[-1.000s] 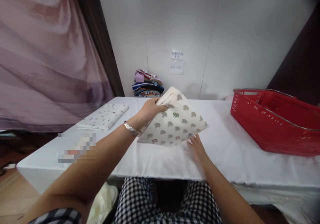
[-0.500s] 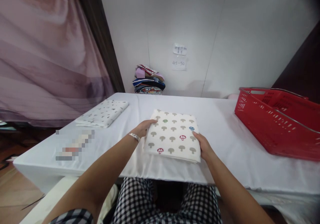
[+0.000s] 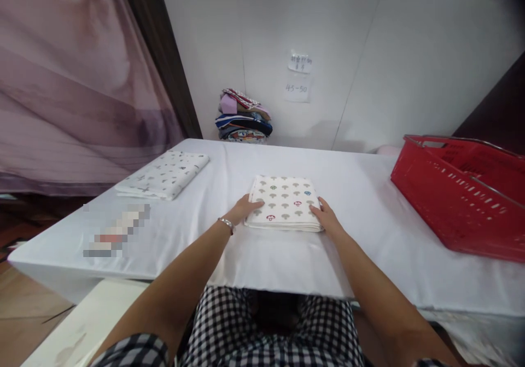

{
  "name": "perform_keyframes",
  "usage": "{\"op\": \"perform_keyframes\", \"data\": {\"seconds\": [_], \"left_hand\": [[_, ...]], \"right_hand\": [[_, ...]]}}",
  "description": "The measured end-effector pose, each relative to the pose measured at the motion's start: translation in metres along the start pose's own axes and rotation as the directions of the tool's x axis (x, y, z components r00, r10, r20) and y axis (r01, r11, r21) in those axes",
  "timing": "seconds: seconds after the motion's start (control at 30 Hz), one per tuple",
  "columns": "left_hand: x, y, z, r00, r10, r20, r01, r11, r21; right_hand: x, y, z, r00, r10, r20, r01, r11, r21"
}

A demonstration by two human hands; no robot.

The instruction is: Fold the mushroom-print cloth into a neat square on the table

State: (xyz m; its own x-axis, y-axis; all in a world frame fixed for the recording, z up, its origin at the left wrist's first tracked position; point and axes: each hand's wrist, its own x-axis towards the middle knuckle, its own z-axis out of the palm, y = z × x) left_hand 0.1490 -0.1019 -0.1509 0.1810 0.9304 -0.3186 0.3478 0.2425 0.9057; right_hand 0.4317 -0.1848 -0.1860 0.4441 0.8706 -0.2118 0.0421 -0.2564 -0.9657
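A folded white cloth point(image 3: 285, 196) printed with beige mushrooms, plus a few red, green and blue ones, lies flat on the white-covered table point(image 3: 353, 186) in front of me. My left hand point(image 3: 243, 209) grips its left edge, thumb on top; a silver bracelet circles that wrist. On the opposite edge my right hand point(image 3: 327, 215) has its thumb over the top, with the other fingers at the side. Both hands' lower fingers are partly hidden. To the left lies another folded white cloth point(image 3: 166, 174) with small dark prints, apart from my hands.
A red plastic basket point(image 3: 463, 197) stands at the right. Behind the table's far edge rises a stack of folded fabrics point(image 3: 244, 116) against the wall. A blurred-out item point(image 3: 117, 233) lies at the left front. A pinkish curtain point(image 3: 74, 82) hangs at left.
The mushroom cloth has moved away from me and from a tilted position to lying flat on the table. Both hands have gone forward with it. The camera view has shifted slightly.
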Motion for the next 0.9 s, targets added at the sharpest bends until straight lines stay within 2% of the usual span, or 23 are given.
{"op": "perform_keyframes", "data": {"seconds": [0.07, 0.2, 0.37, 0.47, 0.63, 0.7, 0.8, 0.9], "left_hand": [[-0.003, -0.003, 0.002, 0.998, 0.036, -0.056, -0.035, 0.999, 0.029], [-0.005, -0.005, -0.001, 0.995, 0.068, -0.078, -0.07, 0.997, -0.026], [-0.005, -0.015, -0.007, 0.981, 0.057, -0.183, -0.008, 0.967, 0.255], [-0.008, -0.022, -0.007, 0.958, 0.125, -0.26, -0.035, 0.945, 0.326], [-0.028, -0.035, -0.007, 0.889, 0.177, -0.422, -0.075, 0.966, 0.246], [-0.035, -0.039, -0.007, 0.875, 0.2, -0.442, -0.102, 0.966, 0.237], [-0.041, -0.038, -0.005, 0.866, 0.236, -0.441, -0.094, 0.943, 0.32], [-0.038, -0.031, -0.003, 0.89, 0.228, -0.395, -0.036, 0.899, 0.436]], "right_hand": [[-0.002, 0.003, 0.0, 1.0, -0.001, 0.009, 0.001, 0.999, 0.045], [-0.007, 0.01, 0.002, 0.999, -0.039, 0.026, 0.038, 0.998, 0.056], [-0.016, 0.024, 0.007, 0.979, -0.198, -0.053, 0.191, 0.975, -0.115], [-0.02, 0.029, 0.007, 0.964, -0.253, -0.079, 0.239, 0.959, -0.15], [-0.022, 0.03, 0.006, 0.948, -0.306, -0.09, 0.29, 0.944, -0.154], [-0.023, 0.03, 0.006, 0.948, -0.305, -0.093, 0.287, 0.943, -0.166], [-0.023, 0.029, 0.005, 0.951, -0.294, -0.096, 0.277, 0.948, -0.156], [-0.021, 0.03, 0.005, 0.959, -0.271, -0.085, 0.26, 0.958, -0.124]]}}
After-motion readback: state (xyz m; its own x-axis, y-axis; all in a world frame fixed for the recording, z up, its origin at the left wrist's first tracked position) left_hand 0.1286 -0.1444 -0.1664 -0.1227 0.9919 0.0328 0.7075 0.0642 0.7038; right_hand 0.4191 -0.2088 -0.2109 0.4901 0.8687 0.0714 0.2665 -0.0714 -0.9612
